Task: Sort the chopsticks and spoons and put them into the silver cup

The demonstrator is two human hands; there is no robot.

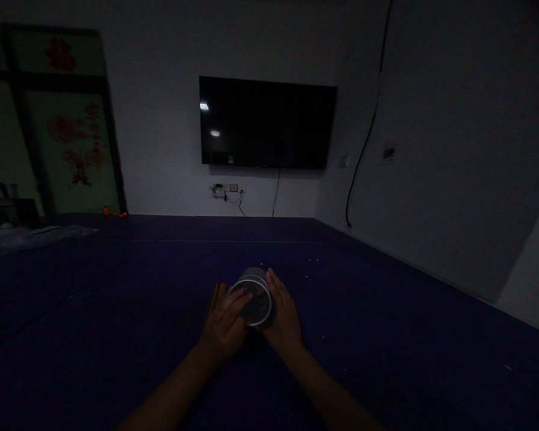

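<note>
A pale cylindrical cup is held between the two hands, tipped so that its round, white-rimmed end faces the wearer. The left hand is on its left and near side, palm down, with the fingers bent and slightly apart; the foremost tips reach over the rim and rest across the dark round end. Whether that end is open or covered by a clear lid cannot be told. The right hand clasps the cup from the right, its fingers fairly straight and close together, lying along the side wall with the tips near the far part of the rim. Both thumbs are too dark or hidden to make out, so how they press cannot be told. Just left of the cup, beside the left hand's knuckles, lies a bundle of thin yellow-brown sticks, partly behind that hand. Below and around the cup spreads a dark blue surface, with small pale specks to its right. Well beyond the cup, a black television hangs on the wall, with sockets beneath it.
</note>
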